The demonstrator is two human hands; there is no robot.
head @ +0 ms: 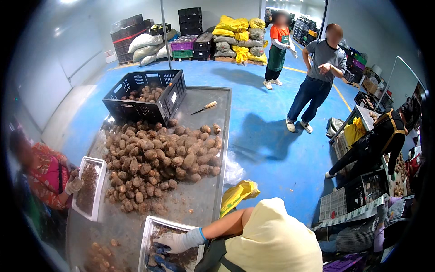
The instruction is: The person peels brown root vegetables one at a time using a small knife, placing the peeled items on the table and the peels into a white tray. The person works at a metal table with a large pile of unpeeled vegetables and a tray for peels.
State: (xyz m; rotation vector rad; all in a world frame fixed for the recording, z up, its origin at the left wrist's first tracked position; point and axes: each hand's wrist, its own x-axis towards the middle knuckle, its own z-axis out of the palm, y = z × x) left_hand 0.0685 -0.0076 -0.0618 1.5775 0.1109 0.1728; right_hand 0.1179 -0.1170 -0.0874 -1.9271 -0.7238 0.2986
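My right hand (173,242), in a pale knit glove with dark blue coated fingers, reaches over a white foam tray (146,234) at the bottom edge. Its fingertips bend down beside the other glove; whether they grip anything cannot be made out. Lower down, my left hand (166,264) is partly cut off by the frame and has its blue fingers around a brown taro corm (159,260). Dark peelings and soil (190,255) lie in the tray. Beyond it, a large heap of hairy brown taro corms (153,156) covers much of the grey metal table (190,204).
A black plastic crate (142,108) with taro stands on the table beside a wooden-handled knife (204,107). A co-worker's gloved hand (73,186) is at another white tray (90,212). Peeled corms (102,256) lie bottom left. A yellow sack (239,195) hangs near the table edge. Two people stand beyond.
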